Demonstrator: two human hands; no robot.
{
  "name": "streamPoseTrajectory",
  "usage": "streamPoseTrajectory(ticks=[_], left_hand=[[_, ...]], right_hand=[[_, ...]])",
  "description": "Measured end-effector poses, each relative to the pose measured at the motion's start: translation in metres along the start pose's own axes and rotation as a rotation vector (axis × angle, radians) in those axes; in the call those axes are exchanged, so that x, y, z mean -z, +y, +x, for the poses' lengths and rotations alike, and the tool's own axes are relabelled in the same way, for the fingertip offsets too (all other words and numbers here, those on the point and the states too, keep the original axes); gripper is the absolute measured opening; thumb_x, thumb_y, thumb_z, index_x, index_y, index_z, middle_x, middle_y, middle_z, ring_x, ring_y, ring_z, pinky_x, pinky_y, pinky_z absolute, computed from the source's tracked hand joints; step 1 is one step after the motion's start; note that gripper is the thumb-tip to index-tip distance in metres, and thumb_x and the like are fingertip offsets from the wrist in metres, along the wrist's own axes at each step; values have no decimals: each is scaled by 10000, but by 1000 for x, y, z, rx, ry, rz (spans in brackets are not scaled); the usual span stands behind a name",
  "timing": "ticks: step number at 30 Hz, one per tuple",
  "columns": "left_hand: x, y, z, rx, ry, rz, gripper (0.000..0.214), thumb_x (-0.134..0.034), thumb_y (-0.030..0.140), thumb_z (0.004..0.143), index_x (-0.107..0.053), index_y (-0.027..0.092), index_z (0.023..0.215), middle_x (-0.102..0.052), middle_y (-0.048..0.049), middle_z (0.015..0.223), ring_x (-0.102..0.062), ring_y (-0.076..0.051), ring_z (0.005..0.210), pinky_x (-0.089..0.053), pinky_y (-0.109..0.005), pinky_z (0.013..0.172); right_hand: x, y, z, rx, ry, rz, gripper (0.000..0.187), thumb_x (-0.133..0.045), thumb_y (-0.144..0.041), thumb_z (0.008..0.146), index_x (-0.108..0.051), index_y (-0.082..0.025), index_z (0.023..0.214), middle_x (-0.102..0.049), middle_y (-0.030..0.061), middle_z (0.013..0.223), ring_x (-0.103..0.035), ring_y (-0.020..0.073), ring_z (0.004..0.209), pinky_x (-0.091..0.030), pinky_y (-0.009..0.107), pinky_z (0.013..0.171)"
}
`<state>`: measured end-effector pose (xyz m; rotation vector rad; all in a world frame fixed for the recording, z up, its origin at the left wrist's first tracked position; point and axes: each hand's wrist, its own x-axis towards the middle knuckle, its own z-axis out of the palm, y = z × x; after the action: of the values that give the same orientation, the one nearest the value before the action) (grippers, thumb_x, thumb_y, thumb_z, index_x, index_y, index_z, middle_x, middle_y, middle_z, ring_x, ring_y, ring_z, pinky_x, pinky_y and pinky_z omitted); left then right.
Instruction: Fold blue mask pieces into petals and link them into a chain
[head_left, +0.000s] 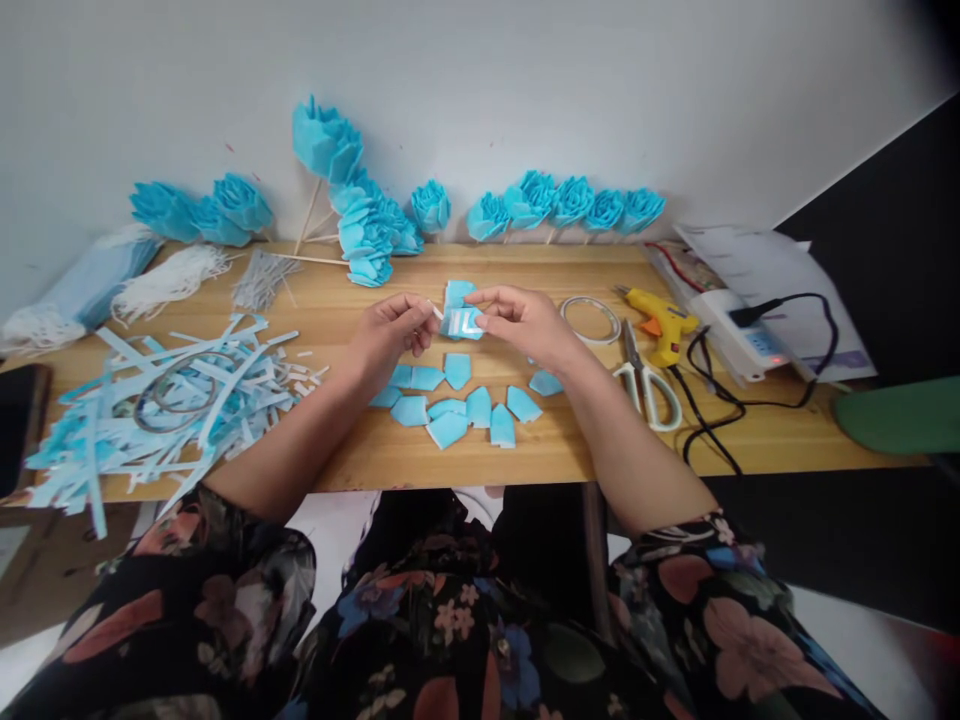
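Observation:
Over the middle of the table, my left hand (397, 328) pinches a thin pale stick (435, 309), its tip pointing up and away. My right hand (523, 322) grips the edge of a light-blue petal piece (460, 322) with shiny, clear-looking strips on its face. The stick's end meets or nearly meets the piece's left side; which, I cannot tell. Just behind lies another blue petal piece (459, 291), partly covered by my right fingers. Nearer my body, several cut petal pieces (478, 407) with pointed ends are scattered on the wooden table (420, 462).
A yellow glue gun (664, 322), scissors (641, 380) and a tape roll (591, 320) lie right, beside a power strip (739, 335) with black cables. Blue scraps (169, 400) heap up left. Blue flowers on sticks (574, 203) line the wall.

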<state>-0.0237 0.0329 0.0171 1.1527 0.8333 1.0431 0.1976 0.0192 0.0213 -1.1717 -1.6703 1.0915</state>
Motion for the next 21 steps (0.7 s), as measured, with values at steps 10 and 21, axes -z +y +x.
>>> streamPoseTrajectory(ticks=[10, 21], left_hand=[[1, 5, 2, 47, 48, -46, 353, -726, 477, 890, -685, 142, 783, -640, -22, 659, -555, -92, 520, -413, -199, 469], [7, 4, 8, 89, 74, -174, 346, -748, 402, 859, -610, 155, 659, -575, -3, 618, -540, -88, 538, -399, -203, 491]], right_hand=[[4, 5, 3, 45, 87, -16, 316, -690, -385, 853, -743, -193, 1098, -637, -16, 738, -564, 131, 701, -466, 283, 698], [4, 10, 4, 19, 148, -11, 321, -719, -398, 818, -777, -189, 1056, -649, -15, 727, -572, 135, 702, -497, 299, 721]])
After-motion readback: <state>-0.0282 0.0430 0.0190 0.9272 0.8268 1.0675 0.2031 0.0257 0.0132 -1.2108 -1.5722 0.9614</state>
